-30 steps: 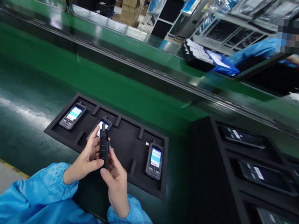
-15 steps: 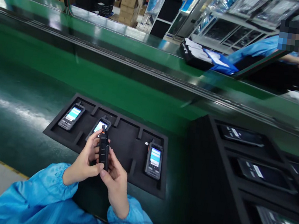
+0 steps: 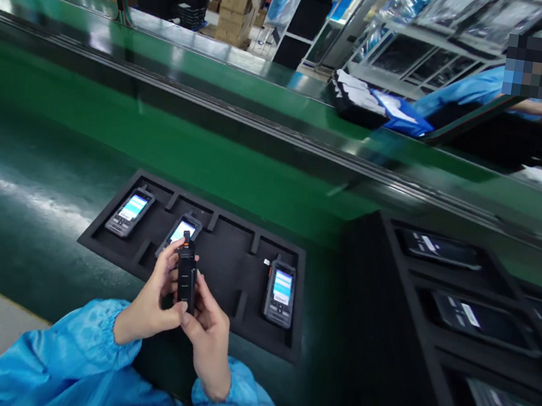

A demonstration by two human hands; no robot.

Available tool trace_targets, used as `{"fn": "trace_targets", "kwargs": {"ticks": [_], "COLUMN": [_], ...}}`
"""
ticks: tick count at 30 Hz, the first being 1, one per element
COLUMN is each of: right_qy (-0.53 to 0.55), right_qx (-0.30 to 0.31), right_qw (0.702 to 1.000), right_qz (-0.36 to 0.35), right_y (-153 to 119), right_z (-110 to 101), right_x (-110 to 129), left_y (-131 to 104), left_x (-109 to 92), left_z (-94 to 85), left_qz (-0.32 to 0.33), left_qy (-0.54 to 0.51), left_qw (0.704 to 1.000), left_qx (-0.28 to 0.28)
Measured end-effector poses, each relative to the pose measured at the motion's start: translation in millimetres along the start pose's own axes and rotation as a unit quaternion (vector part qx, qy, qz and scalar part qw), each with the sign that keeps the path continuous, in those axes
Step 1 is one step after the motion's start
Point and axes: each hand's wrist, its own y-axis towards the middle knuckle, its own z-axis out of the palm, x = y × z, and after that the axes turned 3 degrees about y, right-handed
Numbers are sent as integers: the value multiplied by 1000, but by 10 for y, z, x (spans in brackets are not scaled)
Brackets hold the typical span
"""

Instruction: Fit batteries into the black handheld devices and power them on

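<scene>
Between both hands I hold a black handheld radio edge-on, its stubby antenna and an orange mark at the top. My left hand wraps its left side, thumb on the lower end. My right hand grips the lower right side, fingers closed round it. Beneath the hands lies a black foam tray with compartments. In it rest a radio with a lit screen at the left, another behind my left hand, partly hidden, and a third at the right.
A tall black foam stack at the right holds several dark devices in its slots. Beyond the green bench runs a raised ledge with a black bin of white items. A person's blue sleeve shows at the upper right.
The held radio has turned very slightly, and both hands keep their hold on it. Behind the ledge, a person in blue has come further into view at the upper left.
</scene>
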Motion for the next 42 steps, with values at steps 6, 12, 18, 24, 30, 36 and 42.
{"fn": "trace_targets", "kwargs": {"ticks": [6, 12, 18, 24, 30, 36, 42], "right_qy": [-7, -4, 41, 26, 25, 30, 94], "right_qx": [-7, -16, 13, 16, 16, 21, 8], "right_qw": [1000, 1000, 999, 1000, 999, 999, 994], "right_qz": [-2, -2, -11, 3, 14, 21, 51], "right_y": [-5, 19, 44, 48, 36, 43, 4], "right_z": [-27, -2, 41, 11, 15, 42, 42], "right_x": [-33, 24, 92, 56, 41, 107, 140], "left_y": [-17, 11, 69, 67, 58, 58, 52], "left_x": [-15, 8, 69, 52, 10, -19, 54], "left_z": [4, -12, -52, -62, -46, -44, -41], "left_qz": [-8, -16, -8, 1, -3, -13, -16], "left_qy": [6, -34, -124, -126, -90, -80, -98], "left_qw": [1000, 999, 992, 991, 996, 997, 995], "left_qx": [7, 15, 20, 33, 23, 17, 12]}}
